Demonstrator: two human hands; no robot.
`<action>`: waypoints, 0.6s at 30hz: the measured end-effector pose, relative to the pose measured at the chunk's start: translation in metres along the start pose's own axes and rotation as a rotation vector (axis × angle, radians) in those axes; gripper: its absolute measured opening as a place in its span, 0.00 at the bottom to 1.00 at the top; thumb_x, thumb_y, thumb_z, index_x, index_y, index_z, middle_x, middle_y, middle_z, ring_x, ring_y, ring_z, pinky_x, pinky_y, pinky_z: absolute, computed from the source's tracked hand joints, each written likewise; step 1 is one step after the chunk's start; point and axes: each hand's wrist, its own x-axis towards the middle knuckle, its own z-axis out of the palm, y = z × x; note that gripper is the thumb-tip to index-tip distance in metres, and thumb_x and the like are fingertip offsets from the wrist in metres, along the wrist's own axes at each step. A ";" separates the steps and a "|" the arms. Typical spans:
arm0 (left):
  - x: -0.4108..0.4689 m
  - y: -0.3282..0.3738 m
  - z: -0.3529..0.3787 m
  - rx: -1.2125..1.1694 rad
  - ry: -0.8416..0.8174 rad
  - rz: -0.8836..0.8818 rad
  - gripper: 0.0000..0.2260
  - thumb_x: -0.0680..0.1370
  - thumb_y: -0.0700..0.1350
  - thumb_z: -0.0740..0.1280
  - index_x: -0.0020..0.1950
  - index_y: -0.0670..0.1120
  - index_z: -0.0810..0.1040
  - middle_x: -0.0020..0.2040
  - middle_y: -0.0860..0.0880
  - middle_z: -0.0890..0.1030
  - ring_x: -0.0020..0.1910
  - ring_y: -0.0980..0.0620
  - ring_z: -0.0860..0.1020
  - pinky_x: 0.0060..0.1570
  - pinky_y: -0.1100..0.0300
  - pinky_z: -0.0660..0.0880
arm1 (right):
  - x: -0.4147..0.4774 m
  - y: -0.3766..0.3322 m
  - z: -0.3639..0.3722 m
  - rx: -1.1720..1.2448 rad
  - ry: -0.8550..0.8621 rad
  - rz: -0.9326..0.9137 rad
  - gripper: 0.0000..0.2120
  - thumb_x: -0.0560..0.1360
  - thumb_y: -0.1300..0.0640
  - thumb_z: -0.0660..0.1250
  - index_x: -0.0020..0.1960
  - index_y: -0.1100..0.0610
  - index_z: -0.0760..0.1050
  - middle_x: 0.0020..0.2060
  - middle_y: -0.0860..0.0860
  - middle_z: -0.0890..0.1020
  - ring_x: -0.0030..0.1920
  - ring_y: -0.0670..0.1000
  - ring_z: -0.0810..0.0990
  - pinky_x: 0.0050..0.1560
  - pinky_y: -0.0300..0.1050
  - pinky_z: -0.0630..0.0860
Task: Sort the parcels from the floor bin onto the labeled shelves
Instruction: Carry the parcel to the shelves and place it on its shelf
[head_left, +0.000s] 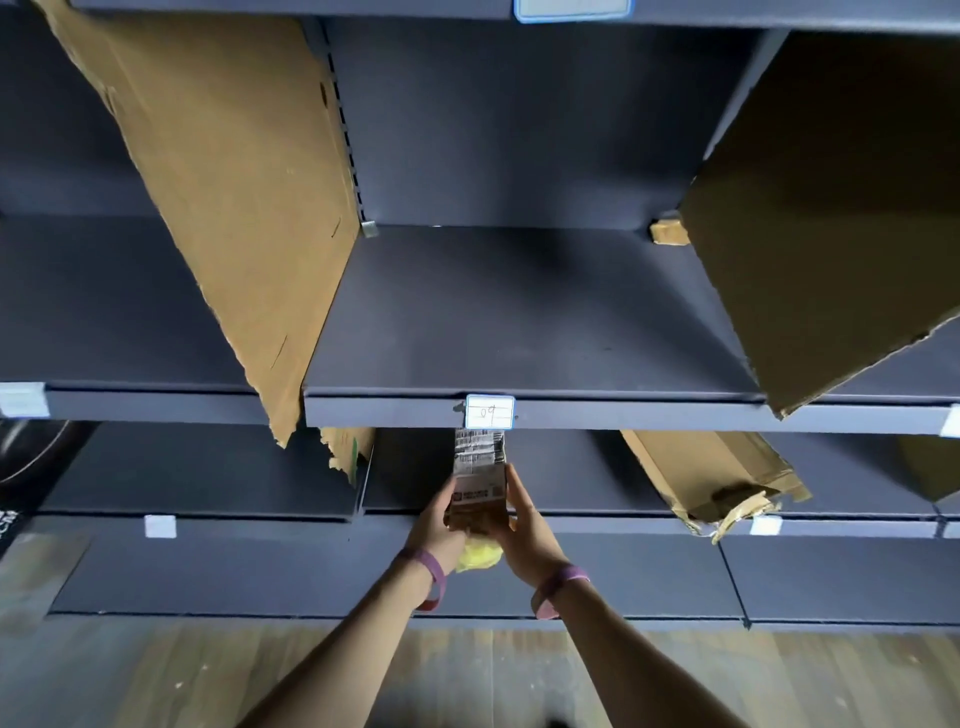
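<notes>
fingers (449, 498): those of both hands are curled round a parcel, the left ones on its left edge, the right ones on its right edge
floor (156, 675): wood planks, nearest, under the forearms
bands (434, 569): a purple one on each wrist
yellow thing (479, 555): crumpled, soft-looking, just under the parcel between the two palms; which hand holds it, cannot tell
left hand (439, 527): grips the parcel's near left corner
right hand (527, 522): grips the parcel's right side, reaching a bit further up it
parcel (479, 480): small, brown, with a white barcode label facing up; held end-on in front of the low shelf's opening, its far end just below the tag; whether it touches the shelf, cannot tell
low shelf (571, 483): dark grey, behind the parcel, with blank white tags on its front edge to either side
torn card (711, 478): ragged brown piece lying on the low shelf, well right of the hands
tag (490, 411): white with a blue rim, marked "09", on the mid shelf's front edge
mid shelf (519, 322): dark grey, bare board above the hands
dividers (234, 182): brown cardboard sheets leaning at the bay's left and right sides
top tag (573, 9): blue-rimmed, at the upper edge, its writing not legible
</notes>
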 end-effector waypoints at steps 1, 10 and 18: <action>0.007 0.001 -0.001 0.002 0.000 0.005 0.27 0.76 0.34 0.61 0.71 0.58 0.67 0.60 0.54 0.78 0.60 0.53 0.75 0.63 0.56 0.72 | 0.005 -0.003 -0.002 -0.010 0.004 0.001 0.33 0.79 0.67 0.62 0.75 0.42 0.55 0.53 0.40 0.80 0.50 0.33 0.80 0.48 0.26 0.73; 0.005 -0.003 -0.004 0.104 0.117 0.097 0.25 0.77 0.33 0.62 0.72 0.49 0.67 0.66 0.52 0.72 0.66 0.48 0.71 0.64 0.55 0.70 | -0.003 -0.003 -0.006 -0.220 0.073 -0.097 0.28 0.81 0.58 0.62 0.74 0.39 0.54 0.65 0.37 0.72 0.64 0.47 0.74 0.61 0.32 0.71; -0.040 -0.044 0.004 0.455 0.077 0.237 0.29 0.78 0.35 0.62 0.75 0.54 0.58 0.75 0.54 0.61 0.73 0.55 0.62 0.62 0.71 0.60 | -0.041 0.040 -0.002 -0.711 -0.020 -0.147 0.33 0.81 0.59 0.58 0.78 0.42 0.46 0.79 0.45 0.52 0.77 0.51 0.58 0.69 0.44 0.67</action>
